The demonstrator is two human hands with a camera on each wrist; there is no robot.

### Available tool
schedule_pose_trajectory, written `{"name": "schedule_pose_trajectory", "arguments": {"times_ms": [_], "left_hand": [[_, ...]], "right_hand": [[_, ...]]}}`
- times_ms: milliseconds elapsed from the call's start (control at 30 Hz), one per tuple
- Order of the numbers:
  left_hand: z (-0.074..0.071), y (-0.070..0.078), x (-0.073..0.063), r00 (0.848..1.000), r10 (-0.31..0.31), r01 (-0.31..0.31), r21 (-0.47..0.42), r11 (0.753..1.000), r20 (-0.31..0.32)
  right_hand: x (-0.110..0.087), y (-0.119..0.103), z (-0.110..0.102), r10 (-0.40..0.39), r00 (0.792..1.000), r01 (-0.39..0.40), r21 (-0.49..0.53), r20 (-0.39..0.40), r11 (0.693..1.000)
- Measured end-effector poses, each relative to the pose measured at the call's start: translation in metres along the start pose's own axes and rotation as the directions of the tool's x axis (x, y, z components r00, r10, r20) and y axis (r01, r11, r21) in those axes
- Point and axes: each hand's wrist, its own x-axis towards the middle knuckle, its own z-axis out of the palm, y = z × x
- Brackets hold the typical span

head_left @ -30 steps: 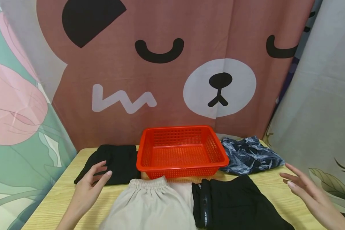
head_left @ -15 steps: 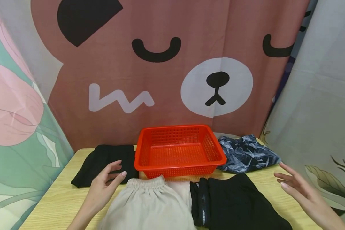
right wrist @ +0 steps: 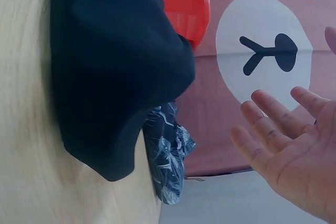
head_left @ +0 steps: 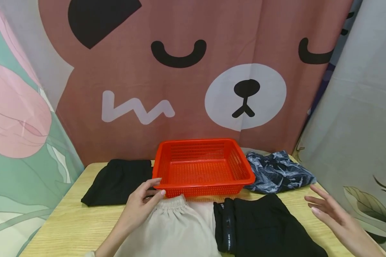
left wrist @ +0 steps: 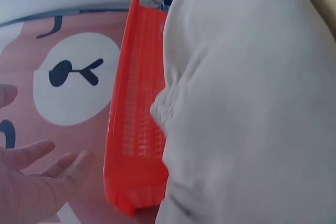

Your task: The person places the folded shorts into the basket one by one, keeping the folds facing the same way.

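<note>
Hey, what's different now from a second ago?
The left hand has moved rightward, away from the far black garment, to near the red basket's front-left corner and the beige garment's waistband. Nothing was gripped or let go. The right hand barely shifted; the basket, those garments, the patterned garment and nearer black garment stayed put.

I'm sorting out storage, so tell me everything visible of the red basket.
The red basket is shallow and rectangular, seemingly plastic, with perforated walls and floor and a smooth rim. It stands upright, empty, toward the back of the table, between black cloth and patterned cloth, behind the beige garment. The left grip overlaps its near left corner in view; whether they touch I can't tell.
</note>
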Motion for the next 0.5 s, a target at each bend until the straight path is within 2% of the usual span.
{"name": "schedule_pose_trajectory", "arguments": {"times_ms": [167,267,500], "left_hand": [[0.016,0.004,0.003,0.999,-0.019,0.02,-0.022,1.0,0.029],[0.026,0.004,0.003,0.998,-0.022,0.024,-0.034,0.999,0.057],[0.051,0.001,0.001,0.982,-0.02,0.041,-0.11,0.993,0.188]], "right_hand": [[0.001,-0.001,0.005,0.014,1.0,-0.014,-0.007,-0.001,1.0],[0.001,-0.001,0.008,0.043,0.999,-0.043,-0.002,0.024,0.999],[0.0,0.004,0.013,0.036,0.999,-0.036,-0.014,0.034,0.999]]}}
